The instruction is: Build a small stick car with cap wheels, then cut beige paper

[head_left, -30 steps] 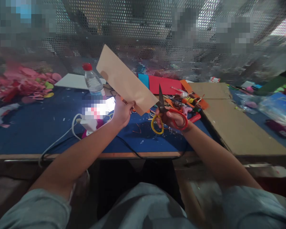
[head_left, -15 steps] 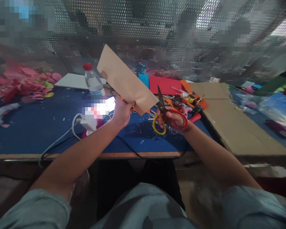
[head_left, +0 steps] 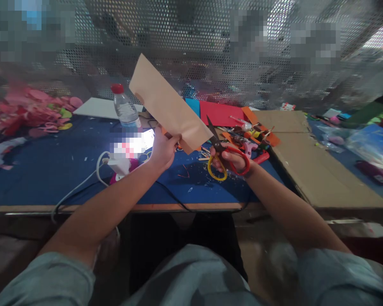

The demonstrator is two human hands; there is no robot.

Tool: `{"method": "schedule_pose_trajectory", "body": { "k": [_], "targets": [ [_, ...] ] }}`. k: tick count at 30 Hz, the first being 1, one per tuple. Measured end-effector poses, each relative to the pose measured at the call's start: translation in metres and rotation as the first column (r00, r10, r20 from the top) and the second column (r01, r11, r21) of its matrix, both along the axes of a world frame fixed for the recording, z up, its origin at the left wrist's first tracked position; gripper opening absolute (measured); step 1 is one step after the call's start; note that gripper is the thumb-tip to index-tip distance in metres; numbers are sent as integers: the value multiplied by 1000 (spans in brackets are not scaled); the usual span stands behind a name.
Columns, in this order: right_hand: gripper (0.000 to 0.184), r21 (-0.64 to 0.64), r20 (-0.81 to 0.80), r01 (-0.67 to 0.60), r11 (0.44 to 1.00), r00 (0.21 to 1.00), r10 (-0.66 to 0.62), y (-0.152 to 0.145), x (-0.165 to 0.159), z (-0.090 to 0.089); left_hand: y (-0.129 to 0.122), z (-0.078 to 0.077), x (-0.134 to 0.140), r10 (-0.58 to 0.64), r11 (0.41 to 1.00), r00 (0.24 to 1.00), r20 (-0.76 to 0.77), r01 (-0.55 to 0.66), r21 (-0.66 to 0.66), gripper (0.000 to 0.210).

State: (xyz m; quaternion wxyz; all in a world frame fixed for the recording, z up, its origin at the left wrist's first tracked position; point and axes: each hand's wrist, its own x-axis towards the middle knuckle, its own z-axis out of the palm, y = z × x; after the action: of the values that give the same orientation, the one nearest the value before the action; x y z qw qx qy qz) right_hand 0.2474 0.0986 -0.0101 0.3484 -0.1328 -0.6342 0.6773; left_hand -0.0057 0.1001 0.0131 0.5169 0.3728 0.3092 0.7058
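My left hand (head_left: 164,148) pinches the lower edge of a beige sheet of paper (head_left: 167,102), which slants down from upper left to lower right above the table. In my right hand (head_left: 230,157) is a pair of scissors (head_left: 217,146) with dark blades, one yellow handle loop and one red. The blades point up and to the left, right at the paper's lower right corner. From this angle I cannot tell whether both blades straddle the edge. Behind my left hand lies a brightly lit phone (head_left: 147,140).
A water bottle (head_left: 125,106) with a red cap stands behind the phone. Charger cables (head_left: 98,165) run over the blue table (head_left: 51,170). Tools and scraps lie behind my right hand, near a red sheet (head_left: 220,114). Cardboard (head_left: 306,161) covers the right; pink cutouts (head_left: 35,106) heap at left.
The scissors have turned slightly, and their yellow loop has shifted a little to the right. The paper's upper end has risen slightly; my left hand stays in place.
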Motion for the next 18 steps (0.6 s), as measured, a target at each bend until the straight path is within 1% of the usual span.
{"method": "schedule_pose_trajectory", "body": {
  "k": [4,7,18],
  "targets": [
    [44,22,12,18,1000,1000,-18,0,0,1,1,-1,-1,-7,1000,1000,-20,6,-12,74],
    [45,34,26,25,999,999,-26,0,0,1,1,-2,-1,-6,1000,1000,-6,6,-4,76],
    [48,52,73,32,998,997,-35,4,4,-3,2,-1,0,4,1000,1000,9,-4,5,78]
  ]
}}
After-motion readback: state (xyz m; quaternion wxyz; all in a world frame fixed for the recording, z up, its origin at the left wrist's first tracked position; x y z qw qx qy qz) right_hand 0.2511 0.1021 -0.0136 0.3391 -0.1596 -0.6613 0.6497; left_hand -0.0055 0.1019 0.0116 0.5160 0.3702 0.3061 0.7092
